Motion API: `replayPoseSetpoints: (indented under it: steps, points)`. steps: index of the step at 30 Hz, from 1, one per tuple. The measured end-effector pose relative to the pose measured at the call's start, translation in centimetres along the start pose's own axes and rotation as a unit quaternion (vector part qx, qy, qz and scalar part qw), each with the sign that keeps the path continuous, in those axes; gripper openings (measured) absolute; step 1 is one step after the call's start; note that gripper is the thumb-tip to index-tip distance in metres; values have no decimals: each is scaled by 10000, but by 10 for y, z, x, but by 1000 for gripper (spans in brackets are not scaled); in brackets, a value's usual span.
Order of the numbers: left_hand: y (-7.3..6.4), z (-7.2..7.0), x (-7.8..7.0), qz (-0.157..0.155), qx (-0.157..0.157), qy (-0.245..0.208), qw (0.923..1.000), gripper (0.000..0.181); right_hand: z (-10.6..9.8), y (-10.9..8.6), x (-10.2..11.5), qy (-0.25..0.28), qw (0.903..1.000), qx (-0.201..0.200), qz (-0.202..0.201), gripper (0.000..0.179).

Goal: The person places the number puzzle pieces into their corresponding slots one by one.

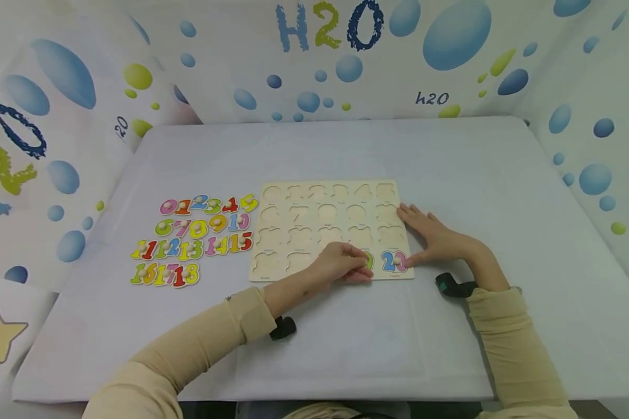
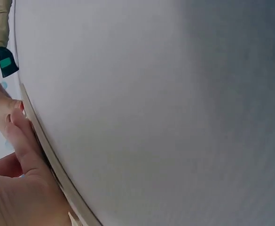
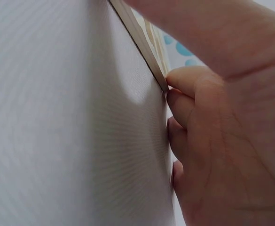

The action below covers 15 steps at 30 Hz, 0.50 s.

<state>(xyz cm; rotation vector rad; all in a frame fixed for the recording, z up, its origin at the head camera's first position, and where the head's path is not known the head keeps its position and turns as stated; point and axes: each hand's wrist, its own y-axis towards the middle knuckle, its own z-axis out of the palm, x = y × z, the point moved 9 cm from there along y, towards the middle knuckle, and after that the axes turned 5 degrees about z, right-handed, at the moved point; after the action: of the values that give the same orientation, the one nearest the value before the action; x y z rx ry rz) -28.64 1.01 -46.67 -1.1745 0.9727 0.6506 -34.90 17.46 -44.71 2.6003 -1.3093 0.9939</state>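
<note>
My left hand [image 1: 340, 263] is at the bottom row of a pale wooden number puzzle board [image 1: 327, 230]. Its thumb and fingertips pinch a number piece with a green digit [image 1: 370, 261], mostly hidden behind the fingers. Just right of it, the blue and pink 20 piece [image 1: 394, 261] sits in the corner recess. My right hand [image 1: 435, 235] rests spread along the board's right edge, its thumb beside the 20. The right wrist view shows its fingertips [image 3: 179, 80] against the board's edge [image 3: 144, 47].
Left of the board lie rows of colourful knobbed number pieces [image 1: 204, 215], 0 through 18. A white cloth [image 1: 346, 343] covers the table. Black wrist cameras [image 1: 453, 286] are strapped to both wrists. A printed curtain [image 1: 320, 75] hangs around the table's back and sides.
</note>
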Motion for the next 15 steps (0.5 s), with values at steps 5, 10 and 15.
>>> replayPoseSetpoints:
  steps: [5,10,15]
  points:
    - [-10,-7,-9,177,190,138,9996,29,2,1,0,16,10000,6,-23,114]
    - [-29,-34,-39,830,536,562,9935,37,5,2,-1,17,10000,11,41,116]
    - [-67,-109,-70,1500,291,1428,9779,34,4,2,0,24,10000,-10,16,116]
